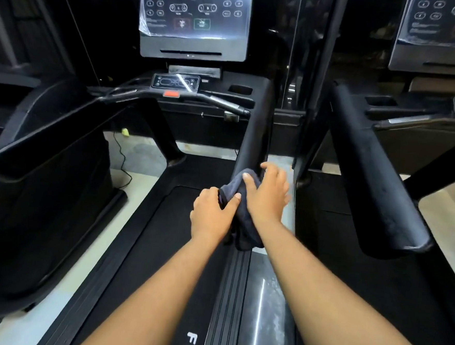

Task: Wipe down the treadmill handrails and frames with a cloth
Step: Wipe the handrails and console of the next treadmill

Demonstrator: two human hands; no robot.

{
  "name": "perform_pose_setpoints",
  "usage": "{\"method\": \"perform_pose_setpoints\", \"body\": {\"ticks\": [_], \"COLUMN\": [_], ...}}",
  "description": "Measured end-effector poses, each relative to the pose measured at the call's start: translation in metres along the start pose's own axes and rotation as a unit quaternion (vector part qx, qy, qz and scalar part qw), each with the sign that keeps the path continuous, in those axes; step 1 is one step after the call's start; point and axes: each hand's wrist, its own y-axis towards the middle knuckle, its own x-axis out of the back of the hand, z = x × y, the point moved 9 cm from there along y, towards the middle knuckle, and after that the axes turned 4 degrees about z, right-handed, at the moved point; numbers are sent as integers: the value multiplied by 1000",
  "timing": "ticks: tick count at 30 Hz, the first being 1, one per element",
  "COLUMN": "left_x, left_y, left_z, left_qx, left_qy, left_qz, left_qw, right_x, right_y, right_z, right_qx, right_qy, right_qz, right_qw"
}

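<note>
A dark grey cloth [240, 221] is wrapped over the near end of the treadmill's black right handrail [255, 125]. My left hand [213, 211] grips the cloth from the left, thumb across it. From the right, my right hand [266, 191] holds the cloth against the rail end, thumb on top and fingers curled round the far side. A tail of cloth hangs down below both wrists. The left handrail [70, 131] slopes away at the left, untouched. The console [195, 19] stands ahead under plastic film.
The black running belt [161, 248] and ribbed side rail [228, 293] lie below my arms. A second treadmill's handrail [376, 177] stands close at the right, across a narrow floor gap. A black cable [122, 159] runs over the floor at the left.
</note>
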Motion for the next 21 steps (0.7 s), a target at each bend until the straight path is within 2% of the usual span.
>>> {"method": "perform_pose_setpoints", "body": {"ticks": [3,6,8,10,11,17,21], "left_x": [-22,-43,-47,-50,-52,-39,-42], "left_y": [12,14,23,34,37,48,45], "left_z": [19,20,17,17,18,-4,-12], "left_qx": [19,55,62,78,84,50,54], "left_qy": [-199,-361,-408,-427,-416,-293,-304], "left_qz": [52,134,146,142,133,71,72], "left_qw": [978,921,899,890,895,952,948], "right_x": [-46,-57,-59,-61,-63,-69,-63], "right_y": [-33,-48,-43,-30,-24,40,0], "right_z": [-27,-34,-28,-23,-23,-17,-23], "right_qx": [-29,-29,-13,4,16,76,73], "right_qy": [120,126,100,82,73,50,97], "right_qz": [123,203,223,220,220,236,240], "right_qw": [985,971,969,972,973,968,963]}}
